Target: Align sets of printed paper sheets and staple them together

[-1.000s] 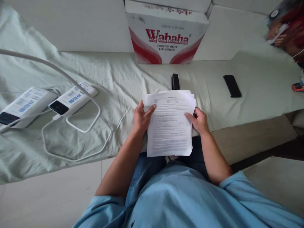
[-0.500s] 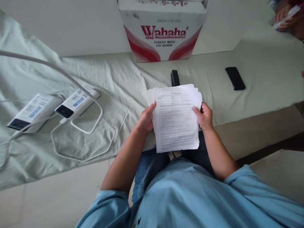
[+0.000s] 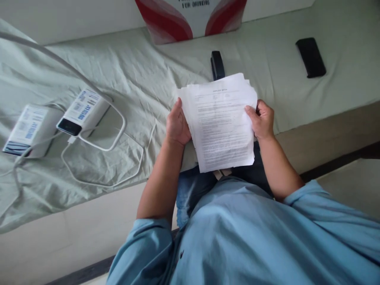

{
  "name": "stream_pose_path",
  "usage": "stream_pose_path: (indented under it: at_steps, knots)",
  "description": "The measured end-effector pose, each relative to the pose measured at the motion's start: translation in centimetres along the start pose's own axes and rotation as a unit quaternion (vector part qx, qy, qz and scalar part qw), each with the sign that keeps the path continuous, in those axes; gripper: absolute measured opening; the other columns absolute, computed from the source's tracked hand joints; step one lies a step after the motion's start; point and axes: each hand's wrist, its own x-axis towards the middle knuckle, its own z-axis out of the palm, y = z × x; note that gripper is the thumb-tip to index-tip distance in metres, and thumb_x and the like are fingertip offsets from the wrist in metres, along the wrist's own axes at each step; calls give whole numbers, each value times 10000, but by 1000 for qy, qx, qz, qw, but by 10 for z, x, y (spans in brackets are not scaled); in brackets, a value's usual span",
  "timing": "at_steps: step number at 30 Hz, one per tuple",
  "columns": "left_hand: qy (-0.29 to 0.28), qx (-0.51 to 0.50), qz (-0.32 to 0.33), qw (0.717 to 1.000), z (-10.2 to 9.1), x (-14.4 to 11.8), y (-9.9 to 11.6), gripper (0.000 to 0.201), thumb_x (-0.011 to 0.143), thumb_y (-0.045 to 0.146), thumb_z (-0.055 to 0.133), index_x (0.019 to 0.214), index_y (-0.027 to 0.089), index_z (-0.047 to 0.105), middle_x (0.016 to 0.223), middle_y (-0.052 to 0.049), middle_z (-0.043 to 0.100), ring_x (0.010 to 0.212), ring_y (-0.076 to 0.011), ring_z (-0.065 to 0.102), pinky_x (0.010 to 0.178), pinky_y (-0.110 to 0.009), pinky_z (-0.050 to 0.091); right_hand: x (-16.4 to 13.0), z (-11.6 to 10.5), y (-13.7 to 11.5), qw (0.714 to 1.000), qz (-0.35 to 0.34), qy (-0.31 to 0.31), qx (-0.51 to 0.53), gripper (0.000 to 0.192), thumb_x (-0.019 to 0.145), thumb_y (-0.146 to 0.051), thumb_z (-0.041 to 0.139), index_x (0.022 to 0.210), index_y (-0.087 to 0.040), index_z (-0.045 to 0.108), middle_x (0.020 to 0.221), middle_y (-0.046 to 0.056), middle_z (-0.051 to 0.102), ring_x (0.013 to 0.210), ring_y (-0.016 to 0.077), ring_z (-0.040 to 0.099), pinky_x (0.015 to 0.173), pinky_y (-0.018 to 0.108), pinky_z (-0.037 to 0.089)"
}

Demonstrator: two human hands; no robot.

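Observation:
A stack of printed white papers is held up in front of me, its sheets slightly fanned and uneven at the left and top edges. My right hand pinches the right edge, thumb on the top sheet and fingers behind. At the left edge, my left hand touches the stack, its thumb pointing up along the side. The left fingers are mostly hidden under the sheets. Just beyond the top edge lies a black stapler, its near end covered by the papers.
Two white power banks with a white cable lie left on the green cloth. A black phone-like object is at far right. A red-and-white carton stands at the back.
My view has tipped downward, so the carton is partly cut off and a co-worker's hands are out of frame. My left thumb has come off the top sheet, and the left edges are more fanned.

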Motion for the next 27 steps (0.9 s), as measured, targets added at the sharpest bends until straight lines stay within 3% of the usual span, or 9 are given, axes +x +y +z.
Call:
stream_pose_path:
  at_steps: [4, 8, 11, 19, 27]
  knots:
    - [37, -90, -48, 994, 4, 1, -2, 662, 1113, 658, 394, 1432, 189, 736, 1408, -130, 806, 1576, -399, 588, 1261, -582, 549, 0, 3, 3, 999, -7, 20, 33, 527, 951, -744, 752, 874, -234, 644, 757, -26, 526, 683, 137, 505, 656, 312, 454]
    - [17, -252, -121, 960, 8, 0, 0, 526, 1119, 483, 451, 1392, 145, 748, 1386, -148, 821, 1533, -391, 636, 1281, -540, 543, 2, 5, 8, 995, -13, 59, 81, 487, 924, -714, 807, 934, -244, 678, 792, -42, 549, 704, 128, 540, 671, 297, 473]
    - [14, -306, -145, 941, 9, 0, 3, 486, 1130, 425, 449, 1384, 142, 751, 1351, -153, 836, 1522, -373, 650, 1288, -511, 540, 3, 5, 9, 993, -13, 71, 96, 496, 908, -708, 830, 876, -247, 649, 741, -58, 490, 659, 111, 507, 634, 279, 450]
    - [9, -310, -138, 941, 7, 1, 4, 485, 1149, 447, 448, 1416, 172, 744, 1370, -129, 834, 1528, -372, 646, 1270, -521, 555, 13, 2, 23, 982, -31, 71, 174, 536, 856, -740, 867, 848, -254, 641, 735, -58, 521, 653, 113, 591, 637, 284, 519]
    - [-6, -302, -135, 944, 9, 1, 3, 408, 1119, 425, 533, 1342, 173, 766, 1319, -115, 845, 1508, -364, 664, 1246, -502, 574, 17, 0, 36, 986, -53, 39, 153, 544, 879, -728, 855, 822, -244, 612, 734, -51, 501, 663, 113, 593, 607, 278, 475]
